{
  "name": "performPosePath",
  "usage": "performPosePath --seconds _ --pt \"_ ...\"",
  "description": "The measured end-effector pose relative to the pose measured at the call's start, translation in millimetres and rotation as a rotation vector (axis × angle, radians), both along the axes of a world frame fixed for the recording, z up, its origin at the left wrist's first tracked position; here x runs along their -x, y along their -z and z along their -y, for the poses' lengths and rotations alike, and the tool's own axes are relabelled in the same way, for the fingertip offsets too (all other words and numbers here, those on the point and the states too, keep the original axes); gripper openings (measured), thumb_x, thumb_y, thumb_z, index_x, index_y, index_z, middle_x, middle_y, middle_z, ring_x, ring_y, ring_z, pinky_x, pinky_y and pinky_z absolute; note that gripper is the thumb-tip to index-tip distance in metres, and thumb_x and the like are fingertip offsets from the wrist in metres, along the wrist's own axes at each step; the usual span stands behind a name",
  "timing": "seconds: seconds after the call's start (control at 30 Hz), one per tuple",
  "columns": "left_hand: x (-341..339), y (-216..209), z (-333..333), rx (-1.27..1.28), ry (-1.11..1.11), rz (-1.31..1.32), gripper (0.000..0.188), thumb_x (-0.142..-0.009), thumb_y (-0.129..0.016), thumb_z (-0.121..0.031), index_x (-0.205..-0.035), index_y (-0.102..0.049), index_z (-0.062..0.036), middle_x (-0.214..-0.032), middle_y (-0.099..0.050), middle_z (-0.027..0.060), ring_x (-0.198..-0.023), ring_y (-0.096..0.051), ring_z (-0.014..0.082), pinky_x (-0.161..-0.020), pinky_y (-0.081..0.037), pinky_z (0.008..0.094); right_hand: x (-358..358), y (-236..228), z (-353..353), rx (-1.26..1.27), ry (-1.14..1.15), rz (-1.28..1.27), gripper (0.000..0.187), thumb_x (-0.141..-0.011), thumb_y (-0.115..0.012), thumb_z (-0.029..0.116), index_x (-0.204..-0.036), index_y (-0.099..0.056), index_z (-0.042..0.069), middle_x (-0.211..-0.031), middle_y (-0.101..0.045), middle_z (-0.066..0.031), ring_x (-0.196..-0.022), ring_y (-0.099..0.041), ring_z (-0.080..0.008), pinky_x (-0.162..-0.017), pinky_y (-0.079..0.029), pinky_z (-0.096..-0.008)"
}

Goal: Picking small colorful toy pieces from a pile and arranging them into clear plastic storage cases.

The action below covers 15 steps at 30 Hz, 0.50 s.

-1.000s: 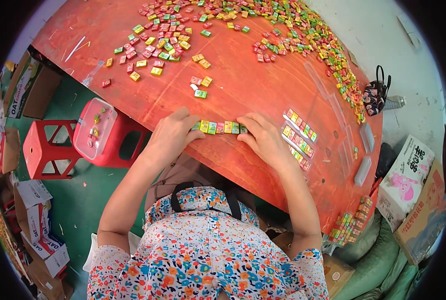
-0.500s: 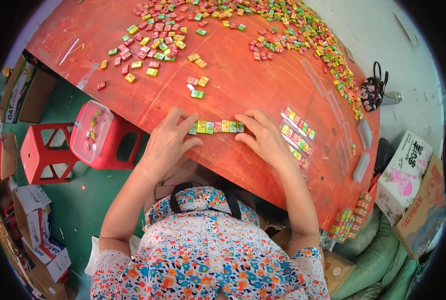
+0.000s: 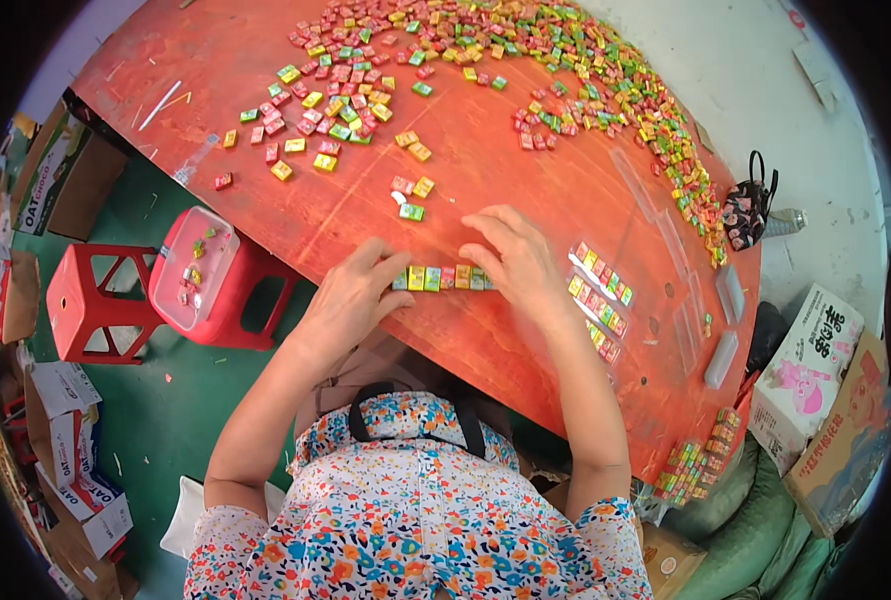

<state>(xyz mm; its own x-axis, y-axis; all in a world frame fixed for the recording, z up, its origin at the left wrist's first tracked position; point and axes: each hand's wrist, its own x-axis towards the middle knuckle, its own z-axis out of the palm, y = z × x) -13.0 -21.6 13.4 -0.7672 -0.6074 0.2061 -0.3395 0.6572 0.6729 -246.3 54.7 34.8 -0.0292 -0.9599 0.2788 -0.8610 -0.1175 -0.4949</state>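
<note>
Crosswise, a row of miniature cartons [image 3: 448, 278] is laid on the table [image 3: 566, 190], its left end bracketed by the left hand [image 3: 351, 298], its right overlapped by the right hand [image 3: 522, 266], thumbs and forefingers parted.

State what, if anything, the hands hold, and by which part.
The left hand brackets the left end of a row of small, multicoloured rectangular boxes; any grip is unclear. The right hand is open, holding nothing visible.

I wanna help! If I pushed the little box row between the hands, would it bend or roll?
The box row might bend or break up, since it looks like separate pieces side by side. Rolling seems unlikely: they look flat-sided.
</note>
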Motion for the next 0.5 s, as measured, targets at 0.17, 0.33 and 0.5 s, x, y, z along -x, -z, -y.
performPosePath --seconds 0.17,0.33,0.5 --pt "-2.9 5.1 0.2 -0.021 0.002 -0.006 0.043 -0.079 -0.079 -0.015 -0.117 -0.065 -0.0017 -0.102 -0.058 0.0133 -0.081 -0.065 0.029 -0.071 -0.055 0.0385 10.5 14.8 54.0 -0.006 0.081 0.064 0.024 -0.088 -0.069 0.014 -0.108 -0.069 0.002 -0.102 -0.066 -0.0151 -0.09 -0.066 -0.0343 -0.078 -0.053 -0.0403" --pt "-7.5 10.3 -1.2 -0.039 -0.022 -0.102 0.04 -0.079 -0.079 -0.015 -0.115 -0.066 -0.0016 -0.106 -0.06 0.0126 -0.081 -0.066 0.0265 -0.071 -0.055 0.0372 1.7 14.1 111.3 -0.019 0.057 0.025 0.023 -0.088 -0.068 0.016 -0.106 -0.069 0.002 -0.101 -0.067 -0.0153 -0.09 -0.067 -0.0343 -0.078 -0.053 -0.0421" --pt "-10.7 16.9 -2.7 -0.136 -0.048 -0.145 0.037 -0.079 -0.077 -0.012 -0.113 -0.065 -0.0044 -0.104 -0.058 0.0114 -0.085 -0.065 0.0292 -0.073 -0.055 0.0402 -39.0 10.9 158.5 0.05 -0.01 -0.038 0.022 -0.089 -0.066 0.021 -0.102 -0.069 0.003 -0.101 -0.068 -0.0159 -0.093 -0.067 -0.0345 -0.079 -0.054 -0.0446"
